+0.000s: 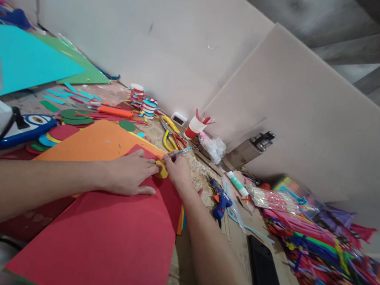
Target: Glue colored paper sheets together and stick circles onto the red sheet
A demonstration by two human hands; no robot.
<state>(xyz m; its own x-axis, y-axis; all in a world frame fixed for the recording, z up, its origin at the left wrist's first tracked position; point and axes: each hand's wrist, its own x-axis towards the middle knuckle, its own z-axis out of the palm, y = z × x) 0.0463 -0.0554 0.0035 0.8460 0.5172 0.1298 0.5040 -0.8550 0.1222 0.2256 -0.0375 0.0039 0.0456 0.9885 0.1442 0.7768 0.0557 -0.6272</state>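
A large red sheet point(122, 243) lies over an orange sheet point(91, 143) on the table. My left hand point(130, 171) rests with spread fingers on the red sheet, its fingertips at a small yellow piece point(162, 170). My right hand point(178, 167) is closed round a thin pen point(183, 151) at the sheet's upper right corner, on the other side of the yellow piece. The pen's tip is hidden by my fingers.
Right of my hands are a blue glue gun point(222, 201), a glue stick point(237, 183), a black phone point(268, 282) and many pipe cleaners point(329, 268). Pliers point(168, 141) and a cup point(195, 128) stand beyond. Green and red discs point(62, 132) lie left.
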